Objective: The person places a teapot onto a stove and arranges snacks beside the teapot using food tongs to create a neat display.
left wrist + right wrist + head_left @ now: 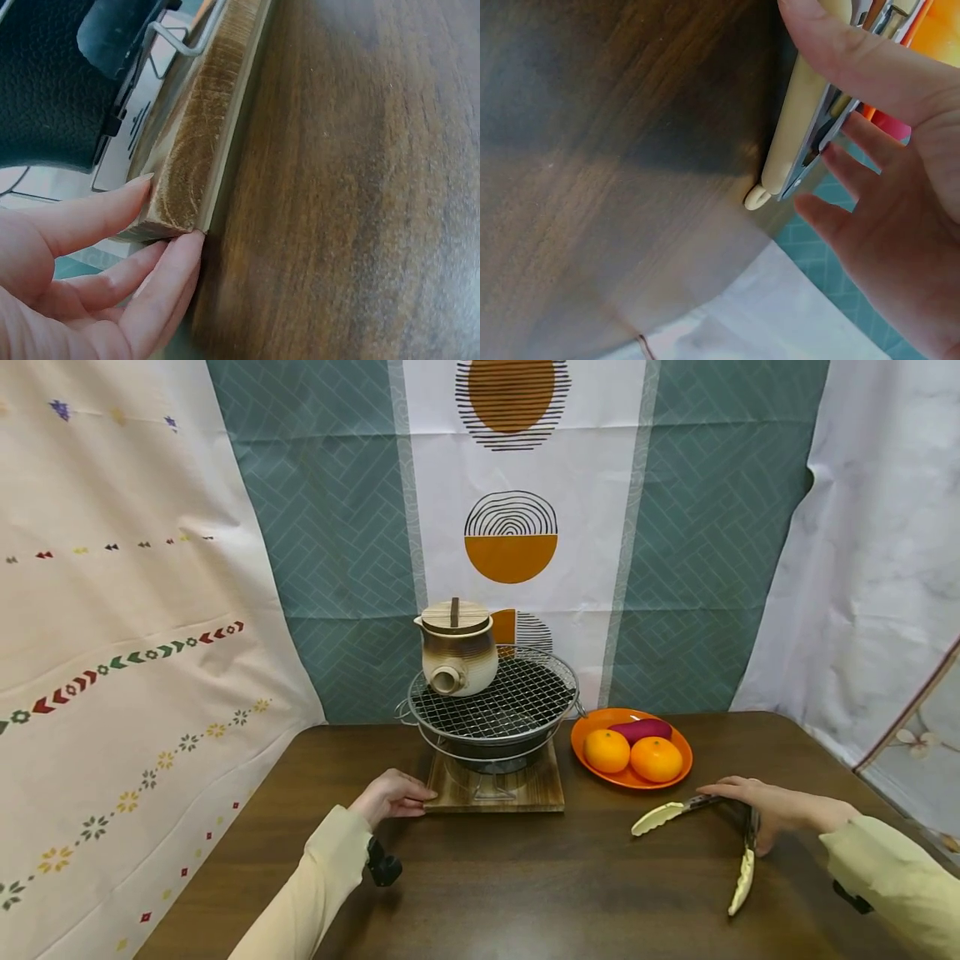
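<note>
At the near left corner of a square wooden board [553,789], my left hand [392,795] pinches the edge. In the left wrist view the thumb lies on the board's top side and the fingertips are under its corner [180,202]. On the board stands a round tabletop grill [525,702] with a mesh top, carrying a clay side-handled teapot [480,668] with a wooden lid. Over at the right, my right hand [783,812] holds a pair of tongs [660,817], thumb and fingers on opposite sides. Their two cream-tipped arms are spread apart on the table.
An orange plate [630,783] beside the grill holds two oranges [656,759] and a purple sweet potato [645,729]. Patterned cloths hang behind the brown table [555,893] and along both sides. Wire loops stick out from the grill's rim.
</note>
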